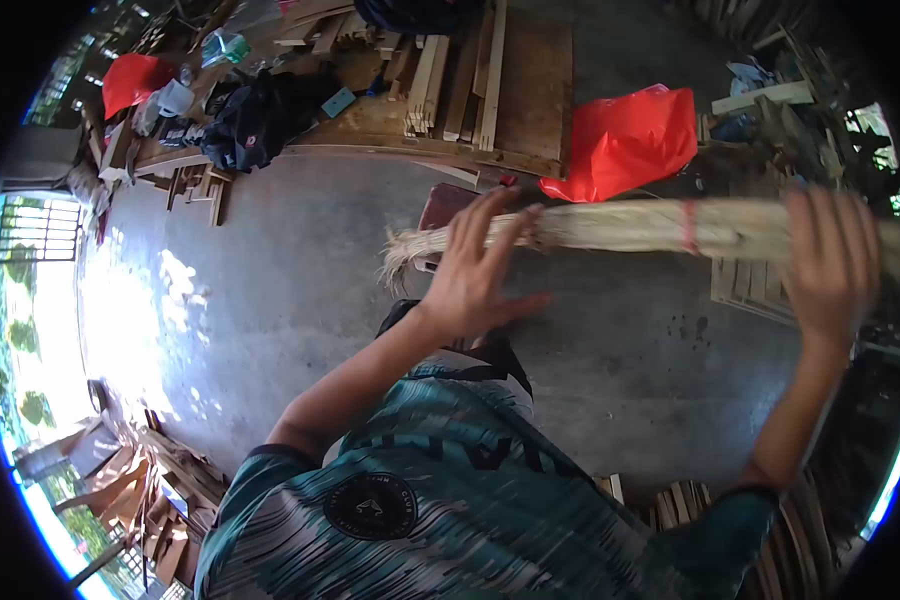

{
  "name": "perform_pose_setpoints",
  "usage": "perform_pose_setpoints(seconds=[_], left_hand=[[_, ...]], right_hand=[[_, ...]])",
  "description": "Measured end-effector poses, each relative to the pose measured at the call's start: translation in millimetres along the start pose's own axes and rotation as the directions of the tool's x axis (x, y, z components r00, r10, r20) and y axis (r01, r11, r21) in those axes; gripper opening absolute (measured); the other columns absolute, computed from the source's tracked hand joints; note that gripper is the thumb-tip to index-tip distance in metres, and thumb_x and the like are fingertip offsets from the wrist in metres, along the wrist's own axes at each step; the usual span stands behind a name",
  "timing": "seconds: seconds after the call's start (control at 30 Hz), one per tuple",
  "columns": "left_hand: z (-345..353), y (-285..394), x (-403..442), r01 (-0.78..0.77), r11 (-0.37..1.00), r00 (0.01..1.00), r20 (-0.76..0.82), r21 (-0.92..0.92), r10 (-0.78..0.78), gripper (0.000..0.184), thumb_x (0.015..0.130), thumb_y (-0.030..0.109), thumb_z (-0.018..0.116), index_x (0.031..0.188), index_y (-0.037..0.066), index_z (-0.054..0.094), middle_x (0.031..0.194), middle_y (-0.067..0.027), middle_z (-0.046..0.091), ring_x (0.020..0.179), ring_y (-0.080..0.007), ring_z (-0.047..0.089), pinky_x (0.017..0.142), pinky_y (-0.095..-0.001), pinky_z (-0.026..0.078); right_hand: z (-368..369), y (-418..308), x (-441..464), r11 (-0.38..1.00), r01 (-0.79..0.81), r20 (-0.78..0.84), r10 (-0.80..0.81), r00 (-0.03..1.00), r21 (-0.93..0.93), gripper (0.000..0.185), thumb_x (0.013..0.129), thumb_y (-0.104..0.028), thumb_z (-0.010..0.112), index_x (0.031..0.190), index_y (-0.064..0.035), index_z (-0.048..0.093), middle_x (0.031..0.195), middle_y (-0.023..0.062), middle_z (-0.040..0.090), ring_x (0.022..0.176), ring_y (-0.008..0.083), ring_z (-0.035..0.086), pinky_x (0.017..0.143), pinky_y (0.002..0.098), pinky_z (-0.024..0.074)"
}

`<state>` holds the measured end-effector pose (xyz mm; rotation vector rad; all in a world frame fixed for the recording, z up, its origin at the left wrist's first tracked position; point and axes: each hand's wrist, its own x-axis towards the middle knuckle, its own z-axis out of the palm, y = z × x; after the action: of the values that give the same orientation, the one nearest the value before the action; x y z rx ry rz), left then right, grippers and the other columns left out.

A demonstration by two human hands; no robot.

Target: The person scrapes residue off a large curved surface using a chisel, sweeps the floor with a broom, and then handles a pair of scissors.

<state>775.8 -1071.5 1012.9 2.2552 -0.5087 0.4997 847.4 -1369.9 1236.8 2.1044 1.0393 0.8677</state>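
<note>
A long bundle of pale, straw-like strands [620, 228] lies crosswise in front of me, tied with a red band [689, 226]. Its frayed end [405, 250] points left. My left hand [475, 270] rests over the bundle near that end, fingers spread and thumb sticking out below it. Toward the other end, my right hand [832, 255] is wrapped over the bundle, its fingers somewhat blurred and its thumb hidden. Under the left part of the bundle, a dark red stool-like seat [445, 207] shows in part.
Ahead stands a wooden workbench [535, 100] carrying wood strips [428, 85] and a dark bag [245, 120]. A red plastic bag [635, 140] is at its right end. Scrap wood [155, 490] is piled at lower left, with more wood pieces [770, 97] at upper right.
</note>
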Motion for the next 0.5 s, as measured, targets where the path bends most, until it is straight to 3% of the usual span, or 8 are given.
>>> perform_pose_setpoints(seconds=[0.07, 0.17, 0.2, 0.3, 0.4, 0.5], left_hand=[[-12, -4, 8, 0.082, 0.988, 0.997, -0.023, 0.132, -0.08, 0.093, 0.063, 0.034, 0.086, 0.138, 0.004, 0.04, 0.135, -0.021, 0.045, 0.127, -0.0404, 0.044, 0.102, -0.0508, 0.038], [-13, -40, 8, 0.164, 0.962, 0.983, -0.115, 0.217, -0.142, 0.091, 0.065, 0.031, 0.085, 0.138, 0.004, 0.04, 0.131, -0.0199, 0.049, 0.123, -0.0392, 0.048, 0.101, -0.048, 0.04], [-17, -51, 7, 0.255, 0.94, 0.963, -0.146, 0.227, -0.226, 0.075, 0.074, 0.025, 0.079, 0.135, 0.003, 0.042, 0.121, -0.0199, 0.057, 0.114, -0.0376, 0.055, 0.097, -0.0464, 0.042], [-30, -112, -17, 0.472, 0.826, 0.88, -0.107, 0.308, -0.463, 0.055, 0.083, 0.02, 0.07, 0.128, 0.002, 0.045, 0.11, -0.0216, 0.061, 0.103, -0.0398, 0.059, 0.088, -0.048, 0.045], [-39, -171, -44, 0.531, 0.77, 0.826, -0.012, 0.354, -0.564, 0.046, 0.086, 0.017, 0.063, 0.125, 0.001, 0.046, 0.103, -0.0197, 0.063, 0.096, -0.0381, 0.061, 0.083, -0.0472, 0.046], [-44, -247, -74, 0.654, 0.674, 0.719, -0.005, 0.344, -0.695, 0.039, 0.088, 0.019, 0.063, 0.117, -0.001, 0.048, 0.1, -0.0237, 0.063, 0.091, -0.0439, 0.06, 0.074, -0.0501, 0.048]], right_hand=[[31, -39, 58, 0.995, -0.029, -0.183, 0.046, 0.982, 0.091, 0.011, 0.071, -0.007, 0.066, 0.08, -0.0091, 0.06, 0.084, 0.0028, 0.061, 0.081, 0.0198, 0.061, 0.082, 0.0328, 0.0496], [91, -103, 120, 0.97, 0.037, -0.302, 0.039, 0.952, 0.242, 0.011, 0.072, -0.011, 0.064, 0.068, -0.0125, 0.054, 0.071, -0.0018, 0.056, 0.071, 0.0146, 0.057, 0.068, 0.0286, 0.0455], [103, -126, 138, 0.956, 0.078, -0.309, 0.014, 0.951, 0.284, 0.008, 0.071, -0.011, 0.064, 0.07, -0.0125, 0.056, 0.071, -0.0015, 0.058, 0.072, 0.0134, 0.057, 0.069, 0.0288, 0.0449], [133, -195, 188, 0.902, 0.175, -0.268, -0.069, 0.961, 0.394, 0.003, 0.074, -0.013, 0.064, 0.074, -0.0127, 0.061, 0.073, -0.001, 0.063, 0.081, 0.0136, 0.06, 0.079, 0.0309, 0.0465], [167, -245, 229, 0.808, 0.297, -0.358, -0.114, 0.927, 0.509, 0.009, 0.079, -0.017, 0.063, 0.084, -0.01, 0.064, 0.088, 0.0038, 0.066, 0.094, 0.019, 0.061, 0.091, 0.0348, 0.0463], [185, -293, 242, 0.389, 0.35, -0.409, 0.08, 0.909, 0.852, 0.018, 0.083, -0.02, 0.061, 0.095, -0.0076, 0.062, 0.104, 0.0071, 0.062, 0.105, 0.0264, 0.059, 0.097, 0.0407, 0.0454]])
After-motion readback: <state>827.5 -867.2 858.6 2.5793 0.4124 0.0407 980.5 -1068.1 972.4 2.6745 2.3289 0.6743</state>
